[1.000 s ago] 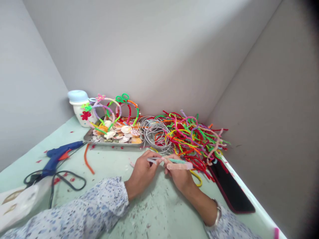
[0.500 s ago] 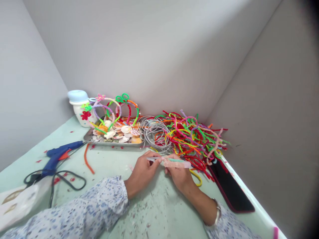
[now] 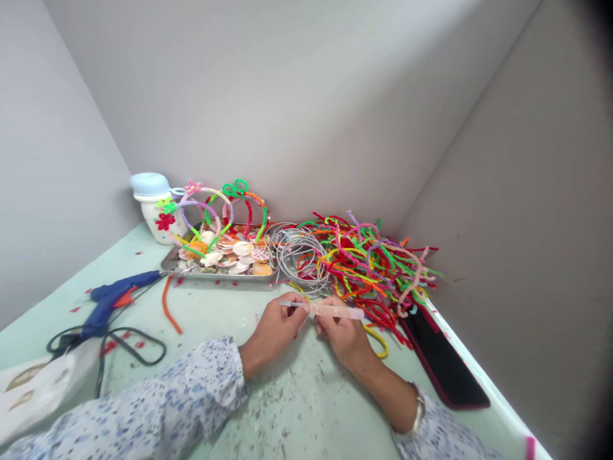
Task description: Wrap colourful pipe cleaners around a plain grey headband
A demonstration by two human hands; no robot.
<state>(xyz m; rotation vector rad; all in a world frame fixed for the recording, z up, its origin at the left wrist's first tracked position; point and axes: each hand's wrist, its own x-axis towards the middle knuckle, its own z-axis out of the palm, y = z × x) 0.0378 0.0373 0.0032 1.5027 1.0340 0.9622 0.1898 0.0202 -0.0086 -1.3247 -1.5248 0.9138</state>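
My left hand [image 3: 278, 327] pinches the bare grey end of a thin headband [image 3: 330, 310] just above the pale green table [image 3: 220, 313]. My right hand [image 3: 345, 337] grips the same headband a little to the right, where a pale pink pipe cleaner is wound around it. Both hands are closed on it, fingertips nearly touching. Just beyond them lie a bundle of bare wire headbands [image 3: 299, 255] and a big heap of coloured pipe cleaners [image 3: 373, 262].
A metal tray [image 3: 168, 264] holds shells and decorated headbands [image 3: 225, 204]; a white jar with a blue lid [image 3: 154, 204] stands behind it. A blue glue gun [image 3: 112, 300] with black cord lies left, near an orange pipe cleaner [image 3: 167, 306]. A dark phone [image 3: 443, 364] lies right.
The pink wrapping has turned round the band, hiding the green piece seen earlier. Both hands have stayed almost in place, rising slightly.
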